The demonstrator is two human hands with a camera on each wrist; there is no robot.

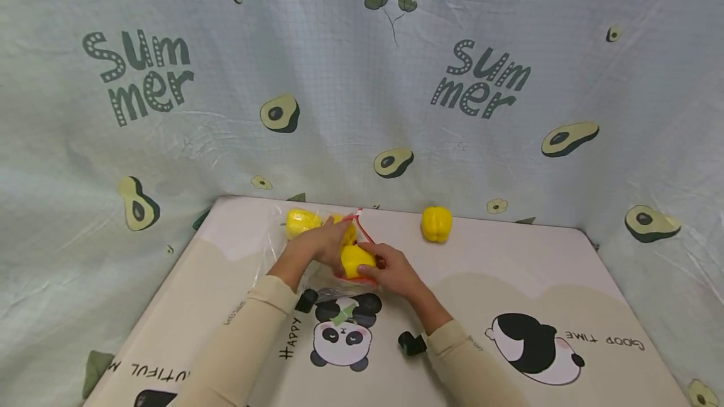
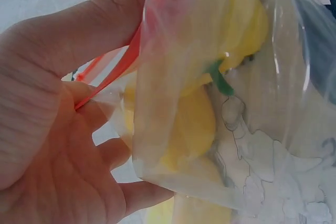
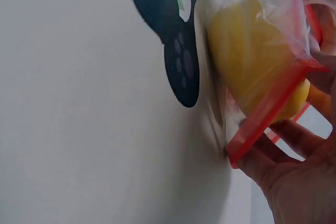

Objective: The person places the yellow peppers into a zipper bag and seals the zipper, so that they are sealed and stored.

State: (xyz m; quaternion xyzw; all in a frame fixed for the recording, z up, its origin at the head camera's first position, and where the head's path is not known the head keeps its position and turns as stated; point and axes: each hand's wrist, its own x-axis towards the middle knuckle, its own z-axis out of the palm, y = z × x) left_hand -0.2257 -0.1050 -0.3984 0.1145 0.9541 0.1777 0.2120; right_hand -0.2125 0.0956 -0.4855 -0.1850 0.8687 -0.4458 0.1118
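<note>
A clear plastic zip bag (image 1: 271,250) with a red-edged mouth lies on the table, its opening facing right. Inside, a yellow bell pepper (image 1: 302,223) lies at the far left, with another yellow bell pepper (image 1: 346,234) partly behind my left hand (image 1: 325,244). That hand holds the bag's mouth, thumb along the red edge (image 2: 131,53) and fingers spread behind the film. My right hand (image 1: 393,269) grips a yellow bell pepper (image 1: 358,261) at the mouth. In the right wrist view, this pepper (image 3: 247,51) is mostly within the film, with the right fingertips at its exposed end.
A lone yellow bell pepper (image 1: 437,225) stands at the back of the table, right of the bag. The table mat (image 1: 441,313) carries printed pandas and lettering. A patterned curtain (image 1: 339,80) hangs behind the table's back edge.
</note>
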